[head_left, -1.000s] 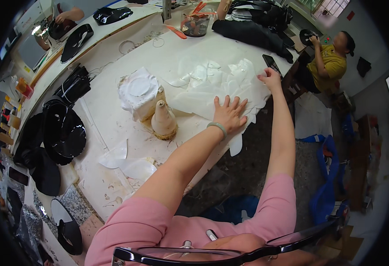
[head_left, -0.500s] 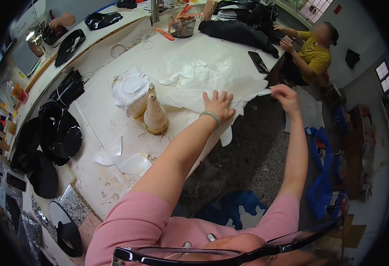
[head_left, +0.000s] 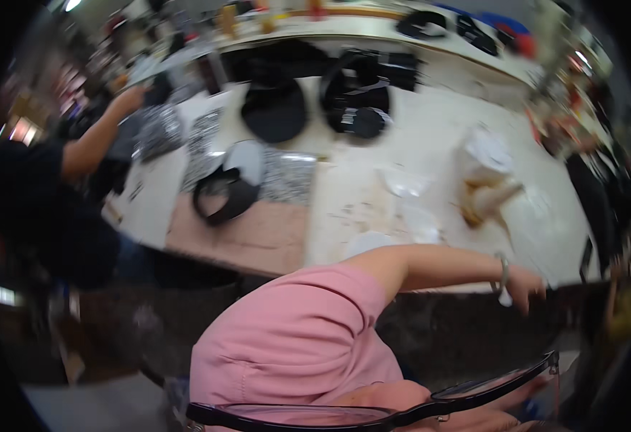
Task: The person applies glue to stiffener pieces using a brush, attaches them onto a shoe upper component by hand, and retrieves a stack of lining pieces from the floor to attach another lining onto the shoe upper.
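My left hand (head_left: 525, 288) hangs past the table's near edge at the right, with a pale bracelet (head_left: 503, 273) on the wrist. Its fingers point down and are smeared by motion, so what they hold, if anything, is unclear. A small white bit (head_left: 505, 297) shows beside the wrist. My right hand cannot be made out; only skin shows low at the right behind the glasses. Beyond my left arm stand a white cloth-covered block (head_left: 485, 153) and a tilted cream cone-shaped form (head_left: 494, 196). Thin whitish pieces (head_left: 420, 222) lie left of them on the white table (head_left: 344, 209).
A black-and-white visor (head_left: 225, 196) rests on a pinkish board (head_left: 258, 234). Behind it are a black cap (head_left: 276, 111) and glossy black pieces (head_left: 359, 93). At the left, a person in dark clothing (head_left: 42, 209) reaches over the table. Dark fabric (head_left: 603, 187) lies far right.
The view has swung left, bringing the visor and another person in. My left hand has left the pile of whitish sheets and is beyond the table edge. My right hand has gone from sight.
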### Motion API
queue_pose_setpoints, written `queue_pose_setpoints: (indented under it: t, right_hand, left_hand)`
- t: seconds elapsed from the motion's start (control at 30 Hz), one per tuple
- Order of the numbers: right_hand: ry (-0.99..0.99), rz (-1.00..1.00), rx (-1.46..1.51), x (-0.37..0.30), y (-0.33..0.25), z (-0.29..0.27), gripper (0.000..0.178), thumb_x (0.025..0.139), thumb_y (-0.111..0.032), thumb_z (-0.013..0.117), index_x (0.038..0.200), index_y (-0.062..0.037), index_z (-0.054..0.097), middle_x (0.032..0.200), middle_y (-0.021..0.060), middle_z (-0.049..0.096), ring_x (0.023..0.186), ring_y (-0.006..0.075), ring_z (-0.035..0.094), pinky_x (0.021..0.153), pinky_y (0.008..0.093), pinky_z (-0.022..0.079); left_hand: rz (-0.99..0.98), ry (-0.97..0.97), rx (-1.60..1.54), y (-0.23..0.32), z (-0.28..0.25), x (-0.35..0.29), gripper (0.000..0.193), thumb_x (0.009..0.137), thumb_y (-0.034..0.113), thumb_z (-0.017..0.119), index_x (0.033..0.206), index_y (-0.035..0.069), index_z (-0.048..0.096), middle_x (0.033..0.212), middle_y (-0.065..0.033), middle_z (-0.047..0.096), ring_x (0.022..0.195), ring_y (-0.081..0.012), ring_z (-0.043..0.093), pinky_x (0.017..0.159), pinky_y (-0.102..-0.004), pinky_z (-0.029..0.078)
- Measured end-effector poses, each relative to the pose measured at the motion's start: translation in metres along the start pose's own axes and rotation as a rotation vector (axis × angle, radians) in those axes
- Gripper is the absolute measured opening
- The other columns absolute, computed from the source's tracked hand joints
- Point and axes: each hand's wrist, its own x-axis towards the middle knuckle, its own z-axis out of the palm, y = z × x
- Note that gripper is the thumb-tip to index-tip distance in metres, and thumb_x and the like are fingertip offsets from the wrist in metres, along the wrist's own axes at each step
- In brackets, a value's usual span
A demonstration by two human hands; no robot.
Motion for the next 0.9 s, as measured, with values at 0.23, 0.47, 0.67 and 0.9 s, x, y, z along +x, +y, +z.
queue_pose_setpoints:
  t: [0.23, 0.47, 0.67, 0.9]
  right_hand:
    - [-0.064, 0.558, 0.625, -0.091, 0.193, 0.209, 0.034, 0.095, -0.015, 0.047, 0.126, -0.0005, 0.047, 0.123, 0.0119, 0.051, 0.109, 0.0202, 0.054, 0.091, 0.0337, 0.047]
    - [-0.362, 0.778, 0.865, -0.13, 0.178, 0.296, 0.019, 0.091, -0.002, 0.046, 0.11, -0.0019, 0.05, 0.085, 0.0045, 0.038, 0.086, 0.0206, 0.048, 0.086, 0.0368, 0.046]
    - [-0.388, 0.766, 0.69, -0.152, 0.183, 0.311, 0.021, 0.083, 0.006, 0.056, 0.102, -0.0021, 0.052, 0.092, 0.0092, 0.049, 0.075, 0.0247, 0.058, 0.069, 0.0342, 0.051]
    - [-0.357, 0.902, 0.657, -0.202, 0.179, 0.383, 0.025, 0.079, 0.01, 0.06, 0.101, 0.0002, 0.055, 0.085, 0.0092, 0.051, 0.073, 0.0252, 0.061, 0.063, 0.0368, 0.055]
  left_hand:
    - [-0.061, 0.498, 0.255, 0.139, 0.006, -0.238, 0.069, 0.078, 0.031, 0.073, 0.124, -0.008, 0.04, 0.111, -0.0232, 0.057, 0.097, -0.0354, 0.058, 0.082, -0.0381, 0.046]
    - [-0.532, 1.024, 0.097, 0.24, -0.027, -0.477, 0.059, 0.091, 0.017, 0.061, 0.141, 0.004, 0.033, 0.117, -0.0125, 0.057, 0.099, -0.0169, 0.059, 0.086, -0.0285, 0.048]
    - [-0.926, 1.531, 0.33, 0.265, -0.085, -0.676, 0.077, 0.084, 0.032, 0.069, 0.141, 0.0, 0.028, 0.102, -0.0161, 0.065, 0.075, -0.0166, 0.066, 0.064, -0.0268, 0.05]
    - [-1.571, 1.586, 1.004, 0.226, -0.149, -0.877, 0.055, 0.081, 0.026, 0.066, 0.129, 0.003, 0.051, 0.099, -0.0122, 0.067, 0.074, -0.0196, 0.066, 0.061, -0.0325, 0.052]
